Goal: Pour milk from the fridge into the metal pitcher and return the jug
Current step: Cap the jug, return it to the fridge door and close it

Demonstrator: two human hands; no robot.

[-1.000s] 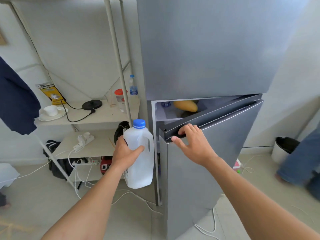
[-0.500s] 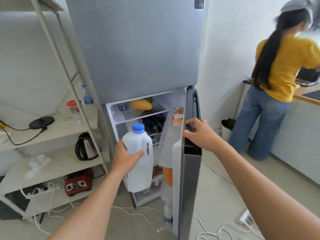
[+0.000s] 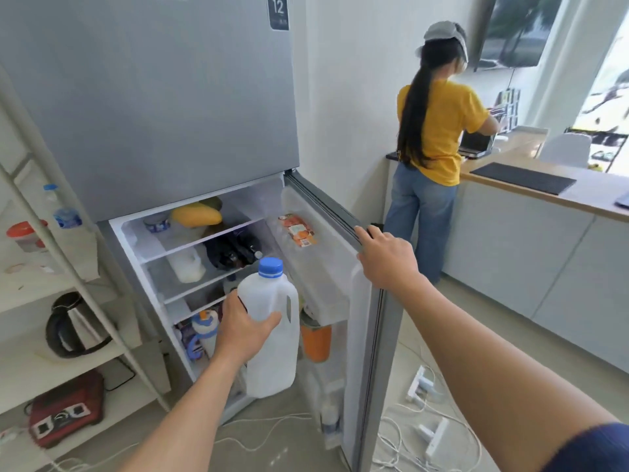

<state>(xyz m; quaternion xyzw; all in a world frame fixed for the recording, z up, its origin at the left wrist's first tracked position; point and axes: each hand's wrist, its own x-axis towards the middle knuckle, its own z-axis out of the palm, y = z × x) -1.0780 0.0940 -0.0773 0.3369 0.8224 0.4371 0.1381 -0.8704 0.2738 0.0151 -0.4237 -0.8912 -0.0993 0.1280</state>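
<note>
One translucent white plastic milk jug with blue screw cap (image 3: 270,327), upright, sits in the left hand (image 3: 243,330), fingers wrapped round its body before the fridge's lower shelves. Right hand (image 3: 386,257) grips the grey fridge door (image 3: 371,335) top edge, now swung wider open than before.

left hand (image 3: 245,328) covers the milk jug's (image 3: 272,338) near-left side, jug hides the shelf behind. fridge (image 3: 153,97) top is cut off by the upper edge. door label (image 3: 296,230) is too blurred to read.
</note>
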